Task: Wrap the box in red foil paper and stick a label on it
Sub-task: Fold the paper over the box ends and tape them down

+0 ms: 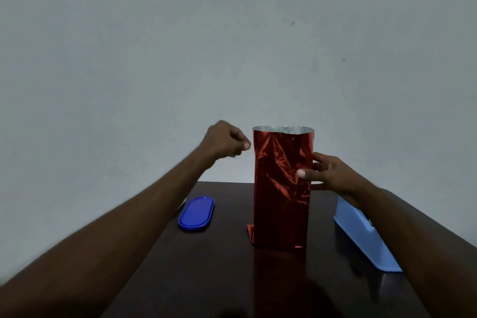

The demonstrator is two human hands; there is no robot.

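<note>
- A plain pale grey wall [232,46] is filling most of the view behind everything, showing only a couple of small dark specks and no writing.
- A dark brown glossy wooden table [227,266] is running away from the camera toward that wall, and its polish is reflecting the red wrap faintly.
- The tall upright box wrapped in crinkled red foil paper [281,188] is standing near the middle of the table, toward the far edge; the foil is rising past the top as an open sleeve showing its silver inner side, and a small red flap is sticking out at the bottom left corner. No label or print is showing on the face turned to the camera.
- A light blue plastic block-shaped object [361,237] is sitting on the table to the right of the box, partly hidden by the right forearm; what it is cannot be told.
- A dark blue oval plastic lid [196,213] is lying flat on the table to the left, well apart from the box, bearing no readable marking.
- The right hand [327,173] is gripping the box's right edge, thumb pressing on the front foil and fingers wrapping behind.
- The left hand [227,141] is hovering just beside the upper left corner of the foil with fingers curled together, not touching it; whether it is pinching anything cannot be told.
</note>
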